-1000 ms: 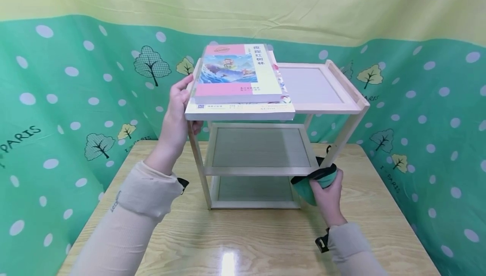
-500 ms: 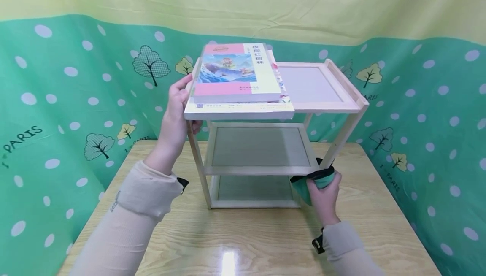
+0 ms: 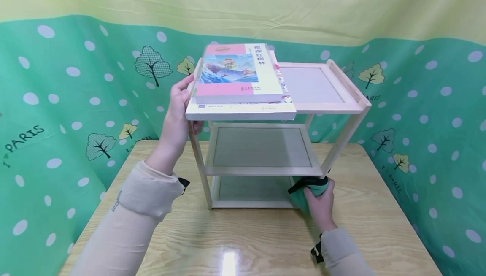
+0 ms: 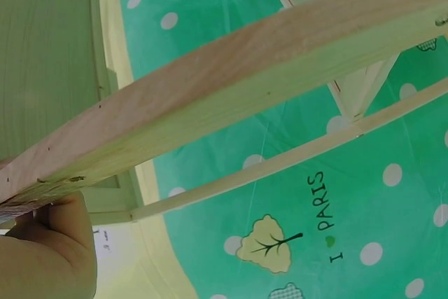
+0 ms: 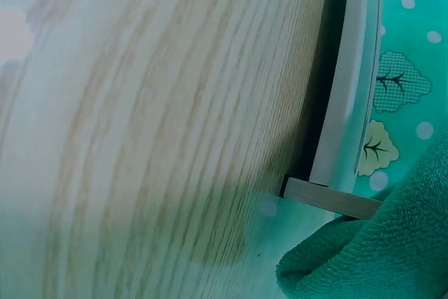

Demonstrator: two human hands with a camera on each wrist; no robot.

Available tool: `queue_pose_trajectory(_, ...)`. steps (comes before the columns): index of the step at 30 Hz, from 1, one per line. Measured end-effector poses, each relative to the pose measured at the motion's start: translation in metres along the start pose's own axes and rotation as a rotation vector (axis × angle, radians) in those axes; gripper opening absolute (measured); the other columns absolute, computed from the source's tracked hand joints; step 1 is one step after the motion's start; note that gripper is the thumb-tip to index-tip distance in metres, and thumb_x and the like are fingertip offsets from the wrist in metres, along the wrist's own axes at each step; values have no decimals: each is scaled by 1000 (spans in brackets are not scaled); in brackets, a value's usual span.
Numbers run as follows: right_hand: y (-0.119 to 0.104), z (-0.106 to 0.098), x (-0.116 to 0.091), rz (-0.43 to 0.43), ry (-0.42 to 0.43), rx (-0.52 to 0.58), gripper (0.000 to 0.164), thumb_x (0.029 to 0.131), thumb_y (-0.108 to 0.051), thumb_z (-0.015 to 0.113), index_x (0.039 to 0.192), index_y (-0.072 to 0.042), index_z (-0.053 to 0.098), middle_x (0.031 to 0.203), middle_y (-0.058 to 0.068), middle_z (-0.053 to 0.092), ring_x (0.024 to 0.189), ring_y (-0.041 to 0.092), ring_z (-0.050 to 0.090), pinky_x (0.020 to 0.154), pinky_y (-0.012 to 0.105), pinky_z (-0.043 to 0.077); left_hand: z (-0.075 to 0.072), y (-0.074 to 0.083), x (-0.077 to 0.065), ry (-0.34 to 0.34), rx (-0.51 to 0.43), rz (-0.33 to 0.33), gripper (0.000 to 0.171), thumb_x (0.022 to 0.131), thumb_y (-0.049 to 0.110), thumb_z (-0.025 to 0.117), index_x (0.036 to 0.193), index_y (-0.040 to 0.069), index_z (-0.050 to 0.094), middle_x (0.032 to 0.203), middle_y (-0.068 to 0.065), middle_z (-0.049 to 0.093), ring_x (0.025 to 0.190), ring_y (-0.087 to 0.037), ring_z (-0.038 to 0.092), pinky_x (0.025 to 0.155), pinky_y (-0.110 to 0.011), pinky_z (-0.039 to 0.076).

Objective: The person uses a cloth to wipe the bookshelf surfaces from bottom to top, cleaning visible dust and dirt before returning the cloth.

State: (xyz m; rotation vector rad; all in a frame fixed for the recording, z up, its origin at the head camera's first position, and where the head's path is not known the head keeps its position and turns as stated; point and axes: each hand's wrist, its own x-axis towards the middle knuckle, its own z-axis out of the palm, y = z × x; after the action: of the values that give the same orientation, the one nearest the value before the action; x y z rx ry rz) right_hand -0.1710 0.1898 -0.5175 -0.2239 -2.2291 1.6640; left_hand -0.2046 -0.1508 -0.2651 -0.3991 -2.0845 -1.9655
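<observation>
A pale wooden three-tier shelf (image 3: 262, 149) stands on the table. At its upper left corner my left hand (image 3: 174, 122) grips the frame, with the fingers curled under the top; the left wrist view shows the hand against a wooden frame bar (image 4: 210, 96). Two books lie stacked beside that hand, a pink-and-cream one (image 3: 235, 90) over a larger one (image 3: 243, 114). Low on the front right leg, my right hand (image 3: 322, 204) holds a green cloth (image 3: 300, 200) with a dark edge. In the right wrist view the towelling cloth (image 5: 378, 257) covers part of the leg, and the fingers are hidden.
The shelf stands on a wood-grain table (image 3: 243, 242). A green and yellow curtain (image 3: 76, 98) with dots and trees hangs behind and at both sides. Light glares off the table near the front.
My right hand has slid the cloth down the front right leg and a little to the left, below the middle tier. My left hand and the books stay in place.
</observation>
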Motion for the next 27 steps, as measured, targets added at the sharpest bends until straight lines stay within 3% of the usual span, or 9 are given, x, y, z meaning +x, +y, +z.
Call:
queue_pose_trajectory(12,15,1,-1,55,-51,-65,55,91,-1,61,135,1,28,138,20,50,104,-8,43,90,12,36,1,-1,0,-2,-6,-2,53,100,37,24,151,22,25,66,2,48,49,-13,38,46,-22,37)
queue_pose_trajectory(27,22,1,-2,57,-95,-62,58,92,-1,60,139,1,27,141,20,47,115,7,46,95,17,36,1,0,0,-1,-6,-7,53,100,37,24,151,23,25,67,2,49,50,-13,38,46,-22,37)
